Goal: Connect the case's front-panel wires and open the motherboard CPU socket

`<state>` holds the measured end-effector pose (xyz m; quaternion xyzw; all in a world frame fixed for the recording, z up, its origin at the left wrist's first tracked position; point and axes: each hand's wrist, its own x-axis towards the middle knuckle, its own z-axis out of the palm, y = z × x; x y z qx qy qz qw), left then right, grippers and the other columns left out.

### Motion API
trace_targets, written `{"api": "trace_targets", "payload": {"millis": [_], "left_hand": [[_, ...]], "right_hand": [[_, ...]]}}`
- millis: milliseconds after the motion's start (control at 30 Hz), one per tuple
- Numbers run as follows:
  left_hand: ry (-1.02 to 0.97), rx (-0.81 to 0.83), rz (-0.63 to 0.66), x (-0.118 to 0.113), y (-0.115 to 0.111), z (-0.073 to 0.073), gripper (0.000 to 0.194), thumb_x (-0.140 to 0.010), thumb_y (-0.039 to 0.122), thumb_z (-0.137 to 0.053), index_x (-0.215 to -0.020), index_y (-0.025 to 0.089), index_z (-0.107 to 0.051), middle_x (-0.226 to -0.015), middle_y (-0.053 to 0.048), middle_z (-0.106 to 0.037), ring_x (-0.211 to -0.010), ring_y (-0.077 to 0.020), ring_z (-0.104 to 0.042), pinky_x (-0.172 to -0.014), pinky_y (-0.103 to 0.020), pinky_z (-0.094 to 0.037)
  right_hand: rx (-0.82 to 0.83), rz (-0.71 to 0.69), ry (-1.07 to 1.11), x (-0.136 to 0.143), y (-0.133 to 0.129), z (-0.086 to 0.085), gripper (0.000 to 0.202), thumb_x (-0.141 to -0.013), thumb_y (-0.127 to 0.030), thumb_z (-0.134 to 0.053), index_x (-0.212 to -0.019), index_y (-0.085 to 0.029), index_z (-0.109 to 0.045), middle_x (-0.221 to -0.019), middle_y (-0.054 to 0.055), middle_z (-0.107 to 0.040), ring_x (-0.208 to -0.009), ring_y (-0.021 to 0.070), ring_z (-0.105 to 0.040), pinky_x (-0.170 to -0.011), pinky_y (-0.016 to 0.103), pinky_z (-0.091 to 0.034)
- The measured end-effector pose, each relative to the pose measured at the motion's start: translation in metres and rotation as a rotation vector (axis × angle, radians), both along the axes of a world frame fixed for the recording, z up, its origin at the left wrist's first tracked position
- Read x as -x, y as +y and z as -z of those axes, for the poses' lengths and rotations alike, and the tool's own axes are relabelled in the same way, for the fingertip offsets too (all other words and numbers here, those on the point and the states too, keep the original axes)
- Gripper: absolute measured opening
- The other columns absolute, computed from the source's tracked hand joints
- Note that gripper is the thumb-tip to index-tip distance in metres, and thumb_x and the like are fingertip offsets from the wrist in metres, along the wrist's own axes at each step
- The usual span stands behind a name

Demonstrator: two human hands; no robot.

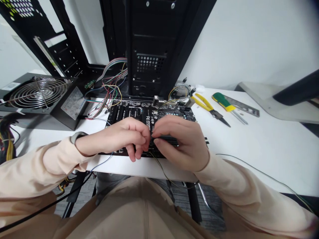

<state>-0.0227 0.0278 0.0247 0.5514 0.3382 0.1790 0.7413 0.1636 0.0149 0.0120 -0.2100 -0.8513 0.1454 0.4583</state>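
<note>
A black motherboard [124,114] lies flat on the white table, beneath both hands. My left hand [131,136] is over its middle, with thumb and index finger pressed together and the other fingers curled down; what they hold, if anything, is hidden. Close beside it on the right, my right hand [180,141] is bent over the board's memory slots, thumb and fingers curved with a small gap between the tips. No object shows in that gap. A thin cable [159,164] runs from the board's front edge near my fingers.
Behind the board stands a black computer case [154,39] with loose coloured wires [108,89]. A power supply [72,106] sits at the left. Pliers [209,108], a green-yellow screwdriver [225,103] and a metal strip [245,108] lie at the right, near a monitor stand [264,101].
</note>
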Motion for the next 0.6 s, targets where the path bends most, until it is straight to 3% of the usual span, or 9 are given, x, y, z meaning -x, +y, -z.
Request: {"api": "trace_targets", "payload": {"millis": [200,367,600], "left_hand": [[0.109,-0.219,-0.003,0.0007,-0.005,-0.0057,0.015,-0.074,0.022,-0.062,-0.062,0.014,-0.062,-0.049,0.001,-0.061,-0.045,-0.0086,-0.057,-0.044,-0.016,-0.047],[0.075,-0.088,0.044,0.001,-0.0029,-0.004,0.013,-0.073,0.021,-0.065,-0.062,0.014,-0.064,-0.05,0.002,-0.061,-0.047,-0.0078,-0.058,-0.048,-0.016,-0.05],[0.042,0.082,0.075,0.0006,0.0009,0.0003,0.006,-0.066,0.017,-0.068,-0.062,0.013,-0.069,-0.055,0.001,-0.064,-0.045,-0.0073,-0.058,-0.041,-0.013,-0.049]], "right_hand": [[-0.02,0.015,-0.073,-0.0012,0.0012,0.0012,0.013,-0.079,-0.005,-0.051,-0.078,-0.015,-0.06,-0.075,0.004,-0.065,-0.071,0.0101,-0.06,-0.064,0.023,-0.052],[-0.119,0.019,-0.119,-0.0033,-0.0029,0.0019,0.013,-0.083,-0.007,-0.051,-0.083,-0.018,-0.059,-0.081,0.004,-0.065,-0.075,0.0118,-0.06,-0.069,0.027,-0.054],[-0.198,0.027,-0.165,-0.0039,-0.0074,0.003,0.012,-0.083,-0.008,-0.055,-0.085,-0.019,-0.058,-0.08,0.004,-0.064,-0.075,0.0142,-0.059,-0.068,0.031,-0.054]]}}
